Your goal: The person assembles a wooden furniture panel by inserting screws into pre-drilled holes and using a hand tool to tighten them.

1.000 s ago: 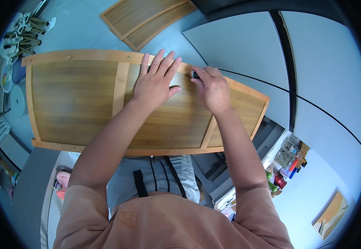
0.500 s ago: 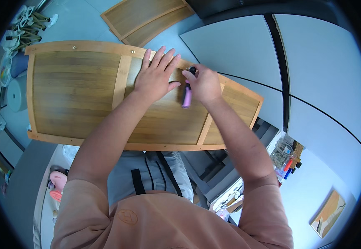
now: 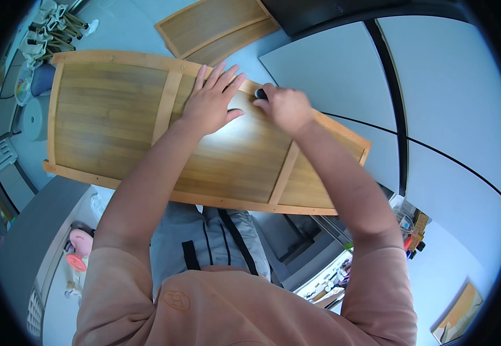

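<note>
A long wooden panel [image 3: 221, 167], with a lighter frame and crossbars, lies across in front of me above my lap. My left hand [image 3: 209, 109] rests flat on it near the far rail, fingers spread and holding nothing. To its right, my right hand [image 3: 289, 109] is closed around a screwdriver [image 3: 261, 94] at the far rail. Only the tool's black end shows; my fingers hide the rest, including its pink grip. Small metal fittings [image 3: 183, 67] sit along the far rail to the left of my left hand.
Another wooden panel [image 3: 216, 32] lies on the floor beyond. White cabinet doors [image 3: 337, 69] stand at the far right. A white drawer unit with small items [image 3: 328, 282] is by my right elbow. At the left are a grey surface [image 3: 37, 225] and a white roll [image 3: 34, 118].
My right hand has turned, and the pink grip that hung below it is now out of sight. The panel has shifted and tilted slightly in view. My left hand stays flat on it.
</note>
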`<move>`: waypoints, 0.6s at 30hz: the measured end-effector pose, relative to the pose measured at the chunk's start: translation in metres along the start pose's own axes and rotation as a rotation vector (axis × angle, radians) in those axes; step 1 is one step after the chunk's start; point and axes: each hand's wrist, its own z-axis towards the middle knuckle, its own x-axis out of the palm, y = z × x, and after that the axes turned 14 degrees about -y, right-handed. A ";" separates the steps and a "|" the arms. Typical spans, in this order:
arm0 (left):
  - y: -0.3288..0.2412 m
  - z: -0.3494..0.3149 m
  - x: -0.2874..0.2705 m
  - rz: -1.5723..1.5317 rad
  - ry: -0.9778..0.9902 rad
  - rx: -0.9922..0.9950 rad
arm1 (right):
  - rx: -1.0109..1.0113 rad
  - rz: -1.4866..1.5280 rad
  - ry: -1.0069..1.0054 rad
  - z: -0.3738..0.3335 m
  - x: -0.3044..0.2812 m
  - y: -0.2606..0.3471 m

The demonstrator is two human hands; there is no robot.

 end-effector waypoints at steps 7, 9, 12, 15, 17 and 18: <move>-0.046 -0.043 -0.007 -0.252 -0.255 -0.381 | 0.420 0.217 0.015 -0.001 -0.006 0.017; -0.058 -0.047 -0.007 -0.281 -0.268 -0.393 | 0.107 0.216 0.018 -0.010 -0.012 0.000; -0.056 -0.049 -0.009 -0.312 -0.288 -0.413 | -0.243 -0.029 -0.110 -0.015 -0.028 -0.021; -0.042 -0.048 -0.009 -0.313 -0.318 -0.410 | -0.441 -0.151 -0.056 -0.013 -0.031 -0.022; -0.034 -0.047 -0.012 -0.307 -0.331 -0.397 | -0.784 -0.256 0.005 -0.005 -0.028 -0.015; -0.030 -0.046 -0.015 -0.295 -0.333 -0.408 | -0.852 -0.227 0.006 0.000 -0.024 -0.010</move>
